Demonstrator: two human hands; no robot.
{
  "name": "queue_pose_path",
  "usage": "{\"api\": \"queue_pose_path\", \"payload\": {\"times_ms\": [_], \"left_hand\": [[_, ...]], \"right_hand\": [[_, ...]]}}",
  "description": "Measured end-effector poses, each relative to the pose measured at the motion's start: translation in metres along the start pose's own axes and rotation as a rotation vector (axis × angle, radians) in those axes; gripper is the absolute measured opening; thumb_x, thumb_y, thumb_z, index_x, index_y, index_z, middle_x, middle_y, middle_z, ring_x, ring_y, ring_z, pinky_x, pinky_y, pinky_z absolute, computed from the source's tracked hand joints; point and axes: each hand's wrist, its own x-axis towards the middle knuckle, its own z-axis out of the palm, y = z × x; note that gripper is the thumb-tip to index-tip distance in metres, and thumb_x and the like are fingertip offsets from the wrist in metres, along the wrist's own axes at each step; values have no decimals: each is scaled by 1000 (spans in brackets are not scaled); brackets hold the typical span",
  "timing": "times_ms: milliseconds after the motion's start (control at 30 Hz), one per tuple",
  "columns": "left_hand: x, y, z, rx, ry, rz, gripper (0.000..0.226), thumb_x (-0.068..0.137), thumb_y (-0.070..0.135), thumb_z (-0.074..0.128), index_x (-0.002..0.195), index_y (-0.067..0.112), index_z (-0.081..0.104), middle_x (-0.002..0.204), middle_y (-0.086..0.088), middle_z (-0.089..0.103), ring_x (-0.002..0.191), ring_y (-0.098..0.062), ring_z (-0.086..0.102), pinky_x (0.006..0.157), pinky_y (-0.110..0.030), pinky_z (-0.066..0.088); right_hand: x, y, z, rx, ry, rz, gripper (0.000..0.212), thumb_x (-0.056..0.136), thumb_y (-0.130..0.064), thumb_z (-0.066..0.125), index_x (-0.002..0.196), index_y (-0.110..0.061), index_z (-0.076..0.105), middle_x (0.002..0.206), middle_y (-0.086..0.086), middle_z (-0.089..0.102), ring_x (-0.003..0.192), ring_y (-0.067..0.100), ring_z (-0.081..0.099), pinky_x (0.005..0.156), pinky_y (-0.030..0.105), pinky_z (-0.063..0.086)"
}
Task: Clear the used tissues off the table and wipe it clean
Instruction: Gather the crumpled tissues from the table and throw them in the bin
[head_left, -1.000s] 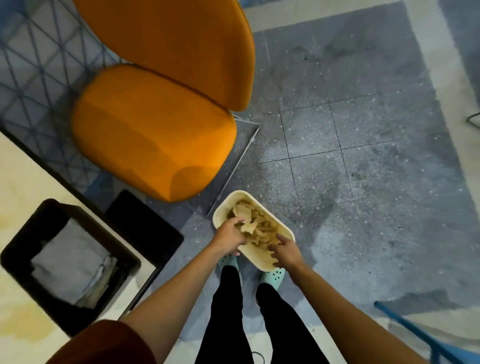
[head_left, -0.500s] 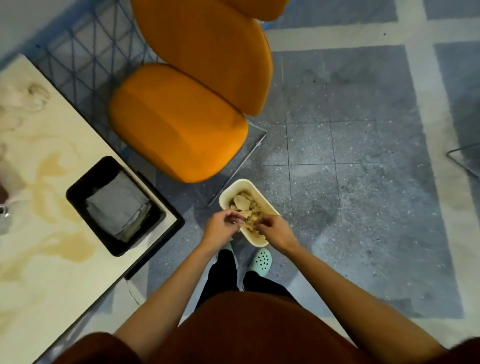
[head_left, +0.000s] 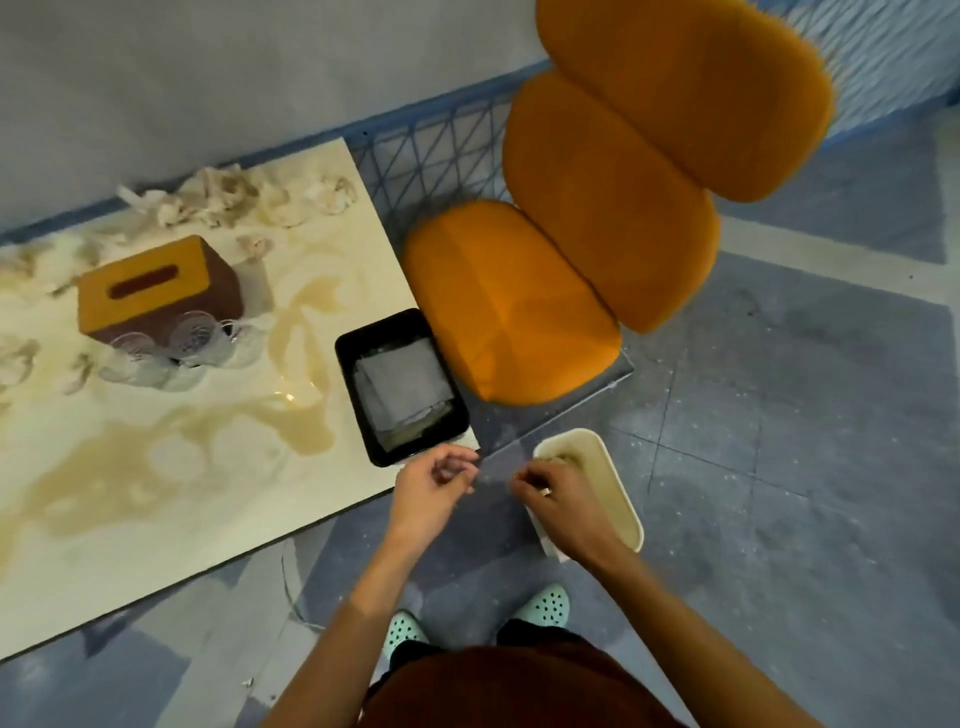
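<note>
room: a grey wall (head_left: 208, 67) stood behind the pale desk (head_left: 156, 519); a black tray (head_left: 347, 374) sat on the desk's near right corner, and a grey tiled floor (head_left: 779, 467) spread right of the tray.
used tissues (head_left: 223, 200): crumpled wads lay along the desk's far edge, well left of the tray and beyond it. Blurred ones trailed further left.
handling: they looked very light, soft and possibly damp, so apt to tear. Each was best taken by its bulk in a loose pinch, several together.
tissue box (head_left: 150, 283): it stood left of the tray, with clear glasses (head_left: 192, 332) touching its near side. They looked fragile and worth steering round.
spill (head_left: 306, 415): tan liquid pooled just left of the tray on a smooth, probably slick top.
cloth (head_left: 400, 389): it lay folded and grey inside the tray. It seemed limp and easy to lift by a fold.
left hand (head_left: 431, 488): it hung just below the tray's near end, fingers loosely curled, nothing seen in them.
right hand (head_left: 558, 499): it was right of the tray, over the bin, fingers curled. I could not tell whether it held anything.
bin (head_left: 605, 452): cream, it stood on the floor right of the tray with tissues inside.
chair (head_left: 509, 301): orange and padded, it stood right of the tray and beyond it.
</note>
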Motion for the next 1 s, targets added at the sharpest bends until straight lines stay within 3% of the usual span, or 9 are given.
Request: {"api": "queue_pose_path", "payload": {"times_ms": [133,267,400,533,733,1000], "left_hand": [[-20,-18,-60,3,125,1,13,88,4,69,92,16,72,79,-5,72,62,-10,66,53,-14,45],[-36,-38,-122,-20,179,-10,20,87,7,70,86,27,70,78,-1,73,66,-12,68,57,-18,49],[-64,-59,-197,-89,220,14,11,89,10,68,92,20,71,83,-1,73,69,-14,69,58,-18,49],[-78,-76,-259,-101,282,11,14,89,11,65,92,24,72,82,4,72,69,-11,68,58,-24,51],[-88,-103,-339,-117,365,9,17,89,10,65,93,25,71,80,5,72,68,-11,68,58,-18,48],[-70,-117,-393,-172,453,-3,20,89,4,62,91,22,71,79,2,72,68,-14,67,57,-14,46]], "right_hand": [[6,-45,40,-64,-50,-77,8,91,-13,62,90,-14,70,81,-10,67,72,-15,57,65,3,40],[13,-84,99,-52,-106,-109,10,92,-11,62,88,-16,70,82,-6,68,72,-5,60,67,8,44],[11,-126,165,-55,-131,-167,12,92,-9,61,88,-15,70,83,-8,69,82,0,62,70,11,47],[10,-159,214,-13,-100,-202,13,92,-9,61,85,-14,70,84,-5,71,79,6,62,67,22,48],[21,-208,283,-13,-165,-247,15,92,-10,61,84,-19,70,85,-8,71,81,3,62,67,14,45],[66,-256,332,-26,-265,-302,16,91,-11,60,82,-19,70,84,-9,71,82,4,63,69,16,47]]}}
